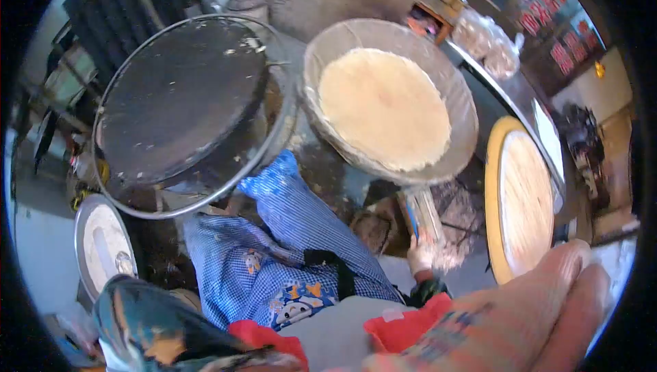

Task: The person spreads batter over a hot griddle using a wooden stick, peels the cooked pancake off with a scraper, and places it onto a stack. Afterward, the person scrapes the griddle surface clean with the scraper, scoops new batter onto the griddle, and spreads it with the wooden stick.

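Observation:
My right hand point(419, 257) is low at centre right, below the wide bowl. Its fingers are closed around the lower end of a flat piece of wood point(426, 216) with a blue strip along one side. A dark green sleeve covers that wrist. On the left a patterned sleeve point(140, 321) reaches toward a metal basin point(80, 252) of pale flour point(102, 235); my left hand itself does not show. A large round of pale dough point(383, 108) fills the bottom of the cloth-lined bowl point(463, 108) in front of me.
A black round griddle point(185, 95) inside a metal ring stands front left. At right a round wooden board point(525, 201) with a yellow rim leans on edge. Behind it are a counter and bagged food point(486, 43). A blue checked apron point(301, 235) covers my lap; striped pink cloth point(499, 317) is close by.

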Demonstrator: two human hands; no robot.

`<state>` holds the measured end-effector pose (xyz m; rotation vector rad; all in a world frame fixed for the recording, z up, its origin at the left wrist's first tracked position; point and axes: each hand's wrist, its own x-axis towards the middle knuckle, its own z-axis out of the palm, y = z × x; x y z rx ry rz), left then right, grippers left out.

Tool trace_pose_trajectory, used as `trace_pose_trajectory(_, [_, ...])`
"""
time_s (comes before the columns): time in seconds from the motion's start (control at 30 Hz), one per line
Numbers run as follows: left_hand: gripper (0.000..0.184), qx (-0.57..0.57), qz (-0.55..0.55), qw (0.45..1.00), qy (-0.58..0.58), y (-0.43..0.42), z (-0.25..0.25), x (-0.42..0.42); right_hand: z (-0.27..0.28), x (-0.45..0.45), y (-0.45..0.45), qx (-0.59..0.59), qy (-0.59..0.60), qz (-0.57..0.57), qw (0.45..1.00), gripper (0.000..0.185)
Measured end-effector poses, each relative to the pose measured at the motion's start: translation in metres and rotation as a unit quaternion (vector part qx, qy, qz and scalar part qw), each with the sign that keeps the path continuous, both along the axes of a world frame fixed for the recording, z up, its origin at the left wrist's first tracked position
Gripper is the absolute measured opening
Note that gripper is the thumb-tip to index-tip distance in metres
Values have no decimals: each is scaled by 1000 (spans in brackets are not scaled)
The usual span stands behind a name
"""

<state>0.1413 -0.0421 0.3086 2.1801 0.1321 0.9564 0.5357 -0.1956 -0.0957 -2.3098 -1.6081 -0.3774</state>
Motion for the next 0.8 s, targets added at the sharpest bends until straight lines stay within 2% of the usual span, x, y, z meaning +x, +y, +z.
trace_pose_trajectory(0.03, [37,2,9,1000,-8,-3,1,-1,26,-14,4,1,7,15,1000,32])
trace_pose_trajectory(0.1, [36,1,30,999,-22,-8,-2,-8,59,-35,20,29,141,50,988,27])
trace_pose_trajectory(0.13, [35,-3,40,999,-26,-10,-4,-11,79,-50,29,-76,251,-95,960,30])
trace_pose_trajectory(0.17, [35,-6,50,998,-32,-13,-4,-13,99,-74,48,91,424,-49,900,38])
trace_pose_trajectory(0.23, [33,2,63,996,-55,-17,0,-15,163,-114,86,141,651,-84,741,44])
trace_pose_trajectory(0.3, [32,15,70,995,-73,-21,3,-17,183,-129,112,157,830,24,535,44])
trace_pose_trajectory(0.33, [31,22,75,994,-82,-21,6,-17,168,-123,130,168,854,43,491,45])
trace_pose_trajectory(0.37, [31,29,86,992,-90,-23,7,-19,172,-124,144,134,861,35,490,36])
trace_pose_trajectory(0.43, [30,44,120,987,-93,-23,5,-23,185,-135,178,-3,859,106,501,19])
trace_pose_trajectory(0.47, [29,46,137,987,-70,-21,-1,-28,157,-122,199,-47,859,114,498,15])
trace_pose_trajectory(0.5, [28,22,125,992,10,-12,-14,-35,123,-114,219,-92,856,123,494,13])
trace_pose_trajectory(0.53, [28,-44,86,984,152,-4,-30,-52,148,-155,231,-76,769,228,593,13])
trace_pose_trajectory(0.57, [36,-47,84,969,227,-7,-60,-84,174,-198,243,-38,644,314,697,14])
trace_pose_trajectory(0.6, [35,-82,132,965,212,-15,-87,-113,201,-241,255,22,519,366,773,15])
trace_pose_trajectory(0.63, [36,-107,171,953,225,-20,-117,-133,222,-276,269,-12,528,359,770,15])
trace_pose_trajectory(0.67, [36,-102,225,953,176,-28,-149,-156,200,-290,297,-10,559,419,715,18])
trace_pose_trajectory(0.7, [36,-188,230,911,288,-27,-155,-177,180,-302,326,-5,588,474,655,20])
trace_pose_trajectory(0.73, [36,-111,331,911,220,-39,-182,-207,188,-323,348,136,188,625,745,24])
trace_pose_trajectory(0.8, [36,-151,412,858,268,-33,-199,-263,181,-366,380,154,74,667,725,14])
